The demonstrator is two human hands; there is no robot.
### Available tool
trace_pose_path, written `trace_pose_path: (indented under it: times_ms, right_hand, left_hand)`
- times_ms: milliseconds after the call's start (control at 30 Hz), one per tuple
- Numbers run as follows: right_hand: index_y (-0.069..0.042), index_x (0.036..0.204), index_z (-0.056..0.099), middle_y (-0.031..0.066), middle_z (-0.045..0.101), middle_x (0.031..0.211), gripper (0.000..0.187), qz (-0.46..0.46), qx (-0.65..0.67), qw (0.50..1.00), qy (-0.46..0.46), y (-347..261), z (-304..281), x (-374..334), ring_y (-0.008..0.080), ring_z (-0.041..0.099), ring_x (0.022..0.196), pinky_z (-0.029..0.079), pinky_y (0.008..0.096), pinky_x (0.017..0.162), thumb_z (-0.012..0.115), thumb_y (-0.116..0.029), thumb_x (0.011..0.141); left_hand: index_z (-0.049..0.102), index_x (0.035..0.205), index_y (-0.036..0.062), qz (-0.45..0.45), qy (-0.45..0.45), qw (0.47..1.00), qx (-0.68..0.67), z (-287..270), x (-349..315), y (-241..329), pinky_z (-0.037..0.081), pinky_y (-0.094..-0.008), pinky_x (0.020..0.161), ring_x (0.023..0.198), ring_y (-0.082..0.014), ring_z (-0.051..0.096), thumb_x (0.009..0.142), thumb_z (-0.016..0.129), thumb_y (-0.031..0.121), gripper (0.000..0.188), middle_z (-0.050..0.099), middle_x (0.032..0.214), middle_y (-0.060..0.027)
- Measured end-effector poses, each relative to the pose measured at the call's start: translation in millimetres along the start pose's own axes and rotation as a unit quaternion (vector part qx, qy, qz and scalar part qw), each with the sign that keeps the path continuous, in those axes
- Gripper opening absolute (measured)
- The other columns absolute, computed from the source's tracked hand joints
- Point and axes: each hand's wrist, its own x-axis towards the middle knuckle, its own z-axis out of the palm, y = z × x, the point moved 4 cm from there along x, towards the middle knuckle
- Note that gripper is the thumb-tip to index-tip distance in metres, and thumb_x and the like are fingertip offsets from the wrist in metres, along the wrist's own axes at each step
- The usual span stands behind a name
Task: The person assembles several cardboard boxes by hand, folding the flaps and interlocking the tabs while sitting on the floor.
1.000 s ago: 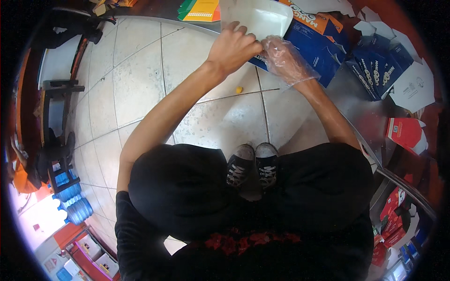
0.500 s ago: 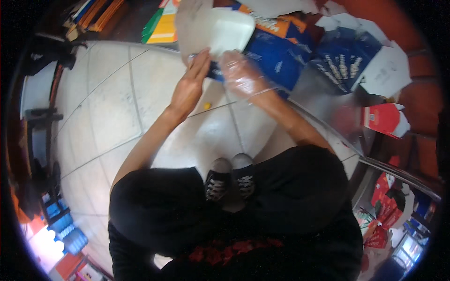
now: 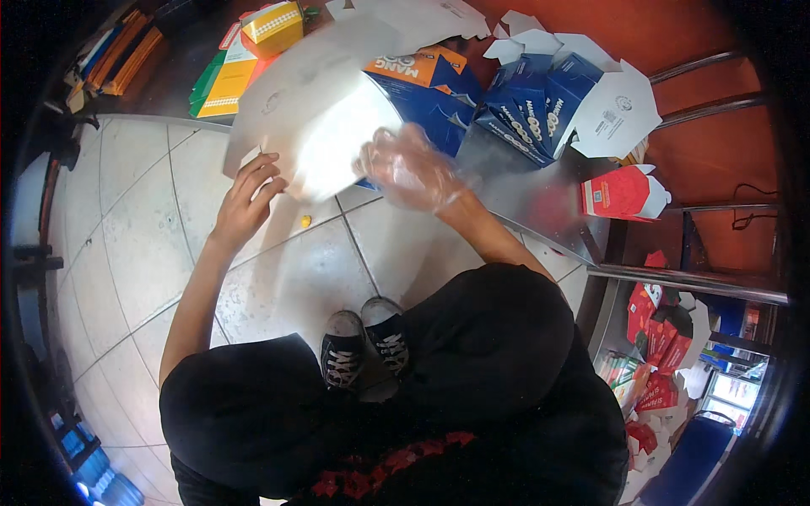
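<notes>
Between my two hands is a partly folded cardboard food carton (image 3: 337, 143), its bright white inside facing up and a broad greyish flap spreading to the far left. My bare left hand (image 3: 247, 196) has its fingers at the carton's lower left edge, by a small tab. A clear plastic glove covers my right hand (image 3: 412, 171), which grips the right edge with bent fingers, somewhat blurred. Just beyond lie blue and orange cartons (image 3: 422, 105), partly hidden by the carton I hold.
On the metal table (image 3: 540, 207) are fanned blue cartons (image 3: 531, 105), a red carton (image 3: 620, 194), flat green-and-yellow cartons (image 3: 224, 84) and a folded yellow box (image 3: 274, 29). Red cartons (image 3: 662, 337) fill a lower shelf. A small yellow piece (image 3: 305, 221) lies on the tiled floor.
My hands have moved apart, the left one down and leftward. The carton has turned and opened out, showing its wide flap and white inside. The whole view has shifted.
</notes>
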Motion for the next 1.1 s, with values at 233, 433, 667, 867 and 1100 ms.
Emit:
trace_pose_path:
  times_ms: [233, 433, 667, 867, 1100]
  right_hand:
    - [-0.009, 0.130, 0.063, 0.0086, 0.067, 0.121, 0.037, 0.027, -0.104, 0.984, 0.141, 2, -31, -123, 0.0273, 0.066, 0.105, 0.048, 0.0438, 0.097, 0.061, -0.020, 0.095]
    - [-0.005, 0.120, 0.068, 0.0110, 0.071, 0.105, 0.048, 0.390, 0.220, 0.641, 0.624, 81, -82, -241, 0.0201, 0.068, 0.084, 0.056, 0.0371, 0.070, 0.061, -0.045, 0.094]
    - [-0.004, 0.125, 0.060, 0.0179, 0.066, 0.113, 0.054, 0.533, -0.040, 0.787, 0.310, 173, -86, -225, 0.0300, 0.066, 0.096, 0.053, 0.0459, 0.083, 0.045, -0.051, 0.104]
    - [-0.003, 0.113, 0.062, 0.0177, 0.064, 0.106, 0.035, 0.507, -0.171, 0.835, 0.131, 185, -58, -221, 0.0327, 0.058, 0.103, 0.047, 0.0478, 0.087, 0.047, -0.034, 0.107]
    - [-0.009, 0.097, 0.065, 0.0084, 0.060, 0.073, 0.023, 0.473, 0.054, 0.792, 0.382, 211, -49, -238, 0.0229, 0.053, 0.060, 0.044, 0.0412, 0.056, 0.055, -0.029, 0.103]
  left_hand:
    - [0.058, 0.129, 0.0151, 0.096, 0.144, 0.982, -0.072, -18, 51, 41, 0.052, -0.0466, 0.104, 0.131, -0.0372, 0.056, 0.070, 0.063, -0.014, 0.066, 0.056, 0.143, -0.0182]
    - [0.032, 0.157, 0.0158, -0.172, -0.175, 0.969, -0.009, 29, 57, 9, 0.026, -0.0514, 0.122, 0.149, -0.0355, 0.030, 0.093, 0.062, 0.017, 0.071, 0.029, 0.163, -0.0135]
    - [0.037, 0.155, 0.0153, -0.109, -0.277, 0.950, 0.093, 55, 26, -9, 0.020, -0.0497, 0.125, 0.152, -0.0284, 0.024, 0.100, 0.052, 0.037, 0.061, 0.029, 0.164, -0.0080]
    - [0.039, 0.153, 0.0079, -0.024, -0.243, 0.953, 0.177, 62, 11, -7, 0.026, -0.0482, 0.124, 0.151, -0.0284, 0.029, 0.098, 0.054, 0.023, 0.058, 0.033, 0.162, -0.0109]
    - [0.038, 0.152, 0.0024, 0.023, -0.209, 0.959, 0.189, 64, -4, -10, 0.027, -0.0471, 0.124, 0.150, -0.0281, 0.032, 0.094, 0.059, 0.017, 0.063, 0.034, 0.161, -0.0131]
